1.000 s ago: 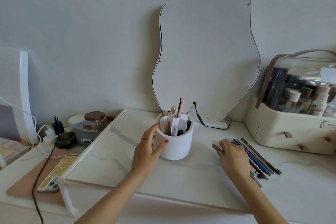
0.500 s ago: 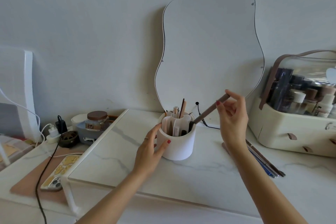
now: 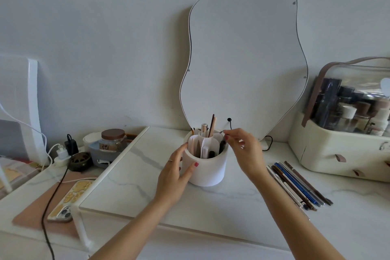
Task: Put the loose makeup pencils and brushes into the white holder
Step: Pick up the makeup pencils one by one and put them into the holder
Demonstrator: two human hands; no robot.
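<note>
Head view: white holder [image 3: 205,167] stands mid-desk.
Left hand [image 3: 175,177]: spread, cupping the holder's left wall; should steady it.
Right hand [image 3: 245,150]: fingertips pinched on a pencil at the right rim; lower it straight down.
Loose pencils [image 3: 295,186]: right, near.

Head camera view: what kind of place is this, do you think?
Probably a home dressing table: a wavy mirror leans on the wall, a case of cosmetic bottles stands at right, and makeup pencils lie on the marble-look top.
</note>
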